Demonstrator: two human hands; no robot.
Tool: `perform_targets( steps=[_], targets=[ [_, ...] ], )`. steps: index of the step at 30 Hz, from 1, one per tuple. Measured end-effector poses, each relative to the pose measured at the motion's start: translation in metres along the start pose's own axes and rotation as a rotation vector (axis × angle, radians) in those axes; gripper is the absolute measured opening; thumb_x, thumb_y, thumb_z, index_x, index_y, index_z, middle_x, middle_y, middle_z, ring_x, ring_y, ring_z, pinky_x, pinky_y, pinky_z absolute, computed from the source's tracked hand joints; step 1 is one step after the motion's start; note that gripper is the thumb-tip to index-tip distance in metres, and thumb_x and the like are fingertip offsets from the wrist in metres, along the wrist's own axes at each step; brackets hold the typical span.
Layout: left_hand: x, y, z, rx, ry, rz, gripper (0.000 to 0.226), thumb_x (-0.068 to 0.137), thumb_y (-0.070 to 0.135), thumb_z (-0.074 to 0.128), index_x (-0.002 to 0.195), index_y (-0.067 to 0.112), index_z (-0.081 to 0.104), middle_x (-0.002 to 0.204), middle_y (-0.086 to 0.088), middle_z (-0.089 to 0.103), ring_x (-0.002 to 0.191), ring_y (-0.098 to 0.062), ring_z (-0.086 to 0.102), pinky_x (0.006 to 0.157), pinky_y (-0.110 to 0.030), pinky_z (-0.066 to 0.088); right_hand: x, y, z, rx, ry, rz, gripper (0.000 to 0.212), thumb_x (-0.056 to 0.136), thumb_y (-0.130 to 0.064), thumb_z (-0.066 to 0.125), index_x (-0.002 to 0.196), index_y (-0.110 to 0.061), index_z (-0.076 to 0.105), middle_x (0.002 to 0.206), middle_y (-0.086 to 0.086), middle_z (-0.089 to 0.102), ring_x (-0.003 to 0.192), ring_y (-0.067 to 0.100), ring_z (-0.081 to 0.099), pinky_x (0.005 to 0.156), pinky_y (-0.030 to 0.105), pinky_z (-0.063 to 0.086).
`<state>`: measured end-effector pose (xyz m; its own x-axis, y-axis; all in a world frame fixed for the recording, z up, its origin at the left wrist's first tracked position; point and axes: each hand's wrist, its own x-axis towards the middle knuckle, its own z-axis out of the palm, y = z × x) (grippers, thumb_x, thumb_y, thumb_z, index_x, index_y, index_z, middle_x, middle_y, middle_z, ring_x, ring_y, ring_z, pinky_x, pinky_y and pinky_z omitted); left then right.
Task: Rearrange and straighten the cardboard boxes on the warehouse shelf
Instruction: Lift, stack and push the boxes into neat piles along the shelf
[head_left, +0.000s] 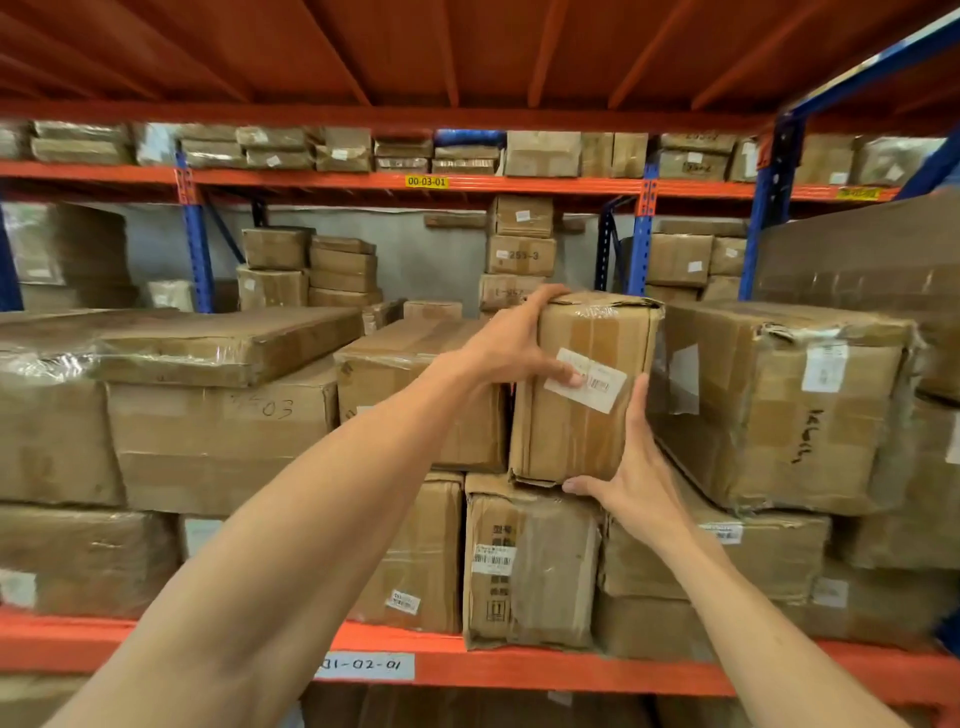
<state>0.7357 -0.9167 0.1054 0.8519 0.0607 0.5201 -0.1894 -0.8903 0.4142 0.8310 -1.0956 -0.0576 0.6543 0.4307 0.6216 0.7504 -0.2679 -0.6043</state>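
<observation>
A small taped cardboard box (582, 415) with a white barcode label stands upright on the stacked boxes in the middle of the shelf. My left hand (511, 345) grips its upper left corner, fingers over the top and thumb on the front label. My right hand (631, 473) holds its lower right corner, fingers running up the right side and thumb under the bottom edge. A larger battered box (779, 410) sits tilted just to its right. To its left, partly behind my left arm, is a wide box (410, 374).
The orange shelf beam (519, 662) carries a white label at the front. Stacks of boxes (223, 436) fill the shelf to the left and a tall box (530, 561) sits below. An orange deck (467, 52) hangs overhead. Blue uprights (753, 234) stand behind.
</observation>
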Motion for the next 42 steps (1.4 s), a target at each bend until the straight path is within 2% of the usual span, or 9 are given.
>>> perform_targets(
  steps=[7,12,14,22,27,30,34,38,42],
  targets=[
    [0.016,0.022,-0.01,-0.029,0.037,0.108,0.098,0.064,0.03,0.095,0.143,0.03,0.037,0.129,0.004,0.058,0.117,-0.014,0.057,0.097,-0.032,0.05,0.019,0.001,-0.007,-0.03,0.117,-0.086,0.149,0.074,-0.042,0.093,0.151,-0.054,-0.034,0.175,-0.002,0.003,0.137,0.047,0.05,0.099,0.062,0.048],
    [0.029,0.045,-0.08,-0.036,0.12,0.186,0.093,0.063,0.03,0.095,0.139,0.031,0.04,0.12,0.014,0.059,0.105,0.001,0.061,0.083,-0.018,0.057,0.065,-0.054,-0.029,-0.04,0.183,-0.246,0.148,0.077,-0.037,0.092,0.152,-0.052,-0.034,0.175,0.001,0.002,0.147,0.036,0.033,0.109,0.063,0.035],
    [0.03,0.048,-0.108,-0.056,0.154,0.175,0.095,0.06,0.036,0.097,0.137,0.031,0.042,0.12,0.011,0.062,0.107,-0.002,0.063,0.085,-0.022,0.056,0.083,-0.077,-0.038,-0.067,0.19,-0.296,0.151,0.075,-0.032,0.094,0.152,-0.054,-0.034,0.175,0.002,0.003,0.151,0.031,0.026,0.111,0.063,0.032],
    [0.03,0.038,-0.188,0.011,0.231,0.158,0.085,0.057,0.045,0.094,0.128,0.041,0.048,0.115,0.013,0.062,0.105,-0.003,0.062,0.09,-0.033,0.058,0.116,-0.154,-0.019,0.004,0.159,-0.309,0.157,0.069,-0.035,0.098,0.148,-0.057,-0.036,0.174,-0.006,0.004,0.152,0.029,0.029,0.113,0.065,0.038],
    [0.009,-0.022,-0.209,0.025,0.216,0.04,0.089,0.054,0.047,0.095,0.129,0.042,0.046,0.117,0.01,0.063,0.106,-0.009,0.063,0.093,-0.042,0.056,0.114,-0.177,0.044,0.012,0.057,-0.238,0.156,0.071,-0.037,0.097,0.145,-0.06,-0.039,0.175,-0.001,0.004,0.154,0.034,0.026,0.117,0.065,0.025],
    [0.001,-0.068,-0.213,0.02,0.221,-0.03,0.098,0.059,0.046,0.095,0.14,0.039,0.04,0.121,0.008,0.064,0.11,-0.013,0.063,0.1,-0.045,0.051,0.117,-0.18,0.078,-0.04,0.037,-0.216,0.153,0.072,-0.042,0.095,0.144,-0.06,-0.039,0.175,-0.004,0.0,0.154,0.031,0.028,0.114,0.059,0.034],
    [0.001,-0.104,-0.215,-0.071,0.21,-0.052,0.103,0.068,0.036,0.093,0.149,0.039,0.03,0.128,0.004,0.061,0.118,-0.018,0.06,0.105,-0.05,0.048,0.129,-0.186,0.101,-0.088,0.024,-0.203,0.149,0.076,-0.039,0.092,0.143,-0.061,-0.04,0.176,-0.003,-0.005,0.157,0.032,0.021,0.116,0.058,0.032],
    [0.01,-0.106,-0.214,-0.051,0.155,-0.03,0.105,0.069,0.035,0.092,0.15,0.041,0.025,0.128,0.005,0.061,0.118,-0.019,0.06,0.103,-0.05,0.05,0.127,-0.184,0.106,-0.108,0.039,-0.169,0.15,0.075,-0.046,0.092,0.143,-0.059,-0.041,0.176,0.002,0.002,0.156,0.036,0.023,0.118,0.062,0.027],
    [0.018,-0.101,-0.211,-0.016,0.139,0.009,0.104,0.069,0.035,0.091,0.149,0.042,0.025,0.115,0.013,0.059,0.109,-0.015,0.061,0.093,-0.04,0.053,0.119,-0.181,0.107,-0.077,0.066,-0.149,0.146,0.078,-0.046,0.09,0.145,-0.058,-0.04,0.175,0.003,0.007,0.155,0.035,0.024,0.117,0.06,0.029]
  ],
)
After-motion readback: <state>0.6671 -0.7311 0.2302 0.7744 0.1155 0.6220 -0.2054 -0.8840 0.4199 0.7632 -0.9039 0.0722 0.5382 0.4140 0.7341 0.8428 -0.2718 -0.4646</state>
